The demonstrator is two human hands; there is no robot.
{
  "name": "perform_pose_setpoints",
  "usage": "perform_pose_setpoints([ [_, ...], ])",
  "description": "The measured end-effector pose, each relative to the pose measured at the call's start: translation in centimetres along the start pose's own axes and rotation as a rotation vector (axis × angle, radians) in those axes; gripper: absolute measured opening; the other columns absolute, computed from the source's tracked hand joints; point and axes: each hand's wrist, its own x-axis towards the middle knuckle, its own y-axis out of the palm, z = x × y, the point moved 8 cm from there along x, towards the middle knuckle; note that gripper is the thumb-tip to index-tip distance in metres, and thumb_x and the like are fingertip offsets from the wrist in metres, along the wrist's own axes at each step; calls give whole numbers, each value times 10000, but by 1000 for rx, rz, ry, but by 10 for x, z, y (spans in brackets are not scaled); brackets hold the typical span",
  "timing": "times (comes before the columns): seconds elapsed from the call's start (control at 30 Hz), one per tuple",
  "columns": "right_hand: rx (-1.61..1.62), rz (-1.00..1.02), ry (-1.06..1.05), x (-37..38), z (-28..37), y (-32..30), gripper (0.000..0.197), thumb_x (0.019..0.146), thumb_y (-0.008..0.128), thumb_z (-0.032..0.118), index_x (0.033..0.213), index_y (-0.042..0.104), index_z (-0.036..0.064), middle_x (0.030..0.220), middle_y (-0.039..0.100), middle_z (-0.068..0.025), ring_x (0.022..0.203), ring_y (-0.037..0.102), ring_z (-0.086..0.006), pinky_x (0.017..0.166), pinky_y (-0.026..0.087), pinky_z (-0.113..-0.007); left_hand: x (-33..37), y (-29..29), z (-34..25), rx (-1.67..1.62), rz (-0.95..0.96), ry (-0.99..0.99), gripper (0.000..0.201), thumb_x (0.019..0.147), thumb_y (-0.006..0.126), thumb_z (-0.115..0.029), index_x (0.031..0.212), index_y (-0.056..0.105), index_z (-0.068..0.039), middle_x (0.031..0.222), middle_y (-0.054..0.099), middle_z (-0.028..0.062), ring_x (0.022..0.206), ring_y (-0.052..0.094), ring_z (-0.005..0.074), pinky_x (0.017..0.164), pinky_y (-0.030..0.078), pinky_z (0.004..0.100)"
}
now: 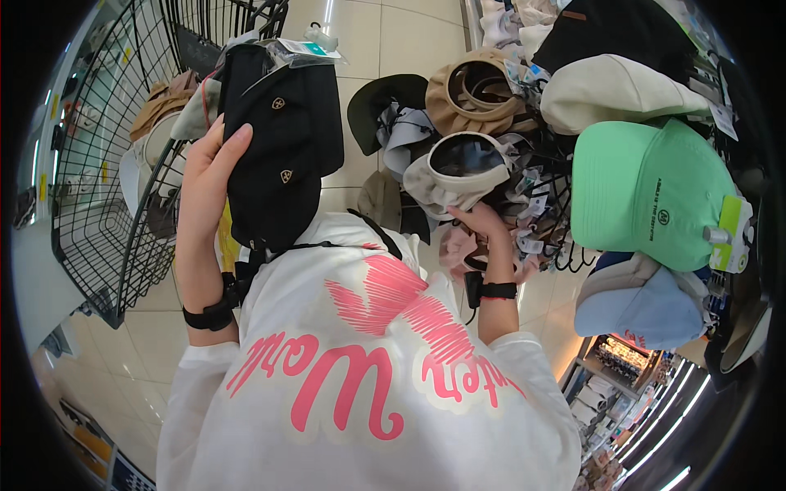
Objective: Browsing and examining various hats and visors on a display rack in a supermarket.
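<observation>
My left hand (209,176) is raised and grips a stack of black hats (278,139) with small metal emblems and a paper tag on top. My right hand (479,222) reaches into a rack of hanging hats and touches a beige sun visor (450,172) among several paper tags. Both wrists wear black bands. My white shirt with pink lettering fills the lower middle.
A hat rack on the right holds a green cap (647,192), a cream cap (614,90), a light blue cap (643,307) and a tan visor (475,90). A black wire basket (106,196) with hats stands at left. Store shelves (622,385) show at lower right.
</observation>
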Motion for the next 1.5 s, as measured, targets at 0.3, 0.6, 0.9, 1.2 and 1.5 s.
perform_pose_setpoints([
  [0.3,-171,116,290,3,-63,26,497,867,344,406,852,630,1,854,625,-178,833,591,-348,752,455,-392,19,10,6,57,86,-63,299,869,506,-183,1083,517,26,950,578,8,828,522,39,735,404,161],
  [0.6,-239,-20,281,30,-84,16,316,829,433,238,923,588,-22,880,603,-226,801,606,-322,678,489,-384,23,6,12,26,61,-88,293,863,518,-176,1070,521,30,946,578,6,833,512,28,731,400,156],
  [0.9,366,-5,-2,52,-48,14,339,760,527,163,1026,519,-47,858,616,-145,748,606,-251,670,486,-319,16,4,6,42,74,-54,289,874,496,-168,1088,512,26,958,571,-1,850,503,29,750,393,162],
  [1.2,-292,-58,-189,79,13,53,528,741,585,338,1109,476,-24,1125,499,-230,1070,466,-330,915,349,-359,13,-2,7,49,88,-72,289,876,492,-172,1087,513,25,974,567,7,864,502,33,761,390,168],
  [1.5,-83,-225,140,94,-20,50,642,844,285,582,997,583,35,952,631,-127,900,584,-284,821,406,-324,11,-8,6,70,42,-67,291,878,489,-177,1098,513,12,975,569,15,868,507,38,757,395,172],
])
